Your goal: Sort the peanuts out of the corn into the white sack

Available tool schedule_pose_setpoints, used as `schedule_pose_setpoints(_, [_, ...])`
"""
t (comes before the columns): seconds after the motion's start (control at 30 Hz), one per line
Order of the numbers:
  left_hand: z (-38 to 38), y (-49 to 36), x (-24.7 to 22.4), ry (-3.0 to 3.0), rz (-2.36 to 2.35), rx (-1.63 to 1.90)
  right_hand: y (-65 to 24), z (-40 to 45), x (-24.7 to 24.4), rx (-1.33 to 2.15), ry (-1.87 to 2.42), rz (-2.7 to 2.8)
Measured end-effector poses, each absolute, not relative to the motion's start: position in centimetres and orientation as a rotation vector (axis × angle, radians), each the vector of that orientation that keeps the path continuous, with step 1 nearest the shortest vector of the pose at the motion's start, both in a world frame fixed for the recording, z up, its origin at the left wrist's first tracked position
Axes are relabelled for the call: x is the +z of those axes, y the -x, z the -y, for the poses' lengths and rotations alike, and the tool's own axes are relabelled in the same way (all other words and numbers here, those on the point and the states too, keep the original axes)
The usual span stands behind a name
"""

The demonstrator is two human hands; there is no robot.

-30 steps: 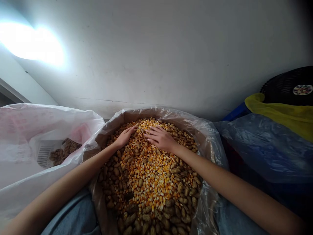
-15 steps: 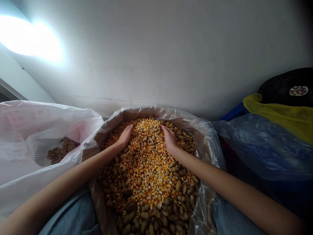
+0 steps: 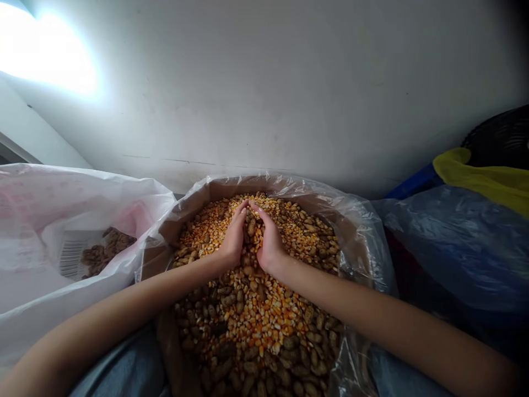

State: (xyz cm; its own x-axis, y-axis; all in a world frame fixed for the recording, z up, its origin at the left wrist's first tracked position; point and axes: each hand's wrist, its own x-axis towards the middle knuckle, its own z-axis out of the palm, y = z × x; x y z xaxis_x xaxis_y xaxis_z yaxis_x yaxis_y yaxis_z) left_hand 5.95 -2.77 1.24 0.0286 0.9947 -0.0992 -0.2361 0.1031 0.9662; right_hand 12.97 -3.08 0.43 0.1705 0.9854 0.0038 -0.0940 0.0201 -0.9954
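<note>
Corn kernels (image 3: 264,320) and unshelled peanuts (image 3: 289,369) lie mixed in a wide container lined with clear plastic (image 3: 359,237). Near the middle of the pile, my left hand (image 3: 235,234) and my right hand (image 3: 270,240) face each other with fingertips nearly meeting. Several peanuts and kernels lie between the two cupped palms. The outer edges of both hands press into the pile, and the fingers are stretched forward, slightly bent.
On the left, a white and pink bag (image 3: 99,198) holds brown lumps (image 3: 107,251). A bluish plastic bag (image 3: 463,242), yellow mesh cloth (image 3: 487,173) and black fan (image 3: 500,138) are on the right. A pale wall (image 3: 264,99) stands behind.
Both hands have moved inward from the sides of the pile and come together, with peanuts and kernels gathered between them. The camera view has shifted slightly.
</note>
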Motion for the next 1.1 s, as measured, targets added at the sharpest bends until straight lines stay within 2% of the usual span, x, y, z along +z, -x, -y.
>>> schedule_pose_setpoints(0.17, [2.4,-6.7,2.9,-0.493,-1.032,1.241,-12.4,2.9,2.8,1.295,1.137,0.746])
schedule_pose_setpoints(0.57, [1.5,-6.1,4.5,-0.303,-0.988,1.157,-13.4,2.0,3.8,1.374,1.070,0.675])
schedule_pose_setpoints(0.83, [0.9,-5.1,4.1,-0.561,-1.051,1.179,-15.3,0.7,3.4,1.319,1.066,0.913])
schedule_pose_setpoints(0.97, [-0.1,-3.6,3.1,-0.765,-1.110,1.128,-17.4,0.2,3.2,1.339,1.221,1.071])
schedule_pose_setpoints(1.1, [-0.8,-1.6,2.7,-1.142,-1.175,1.112,-19.9,0.5,3.4,1.012,1.377,1.491])
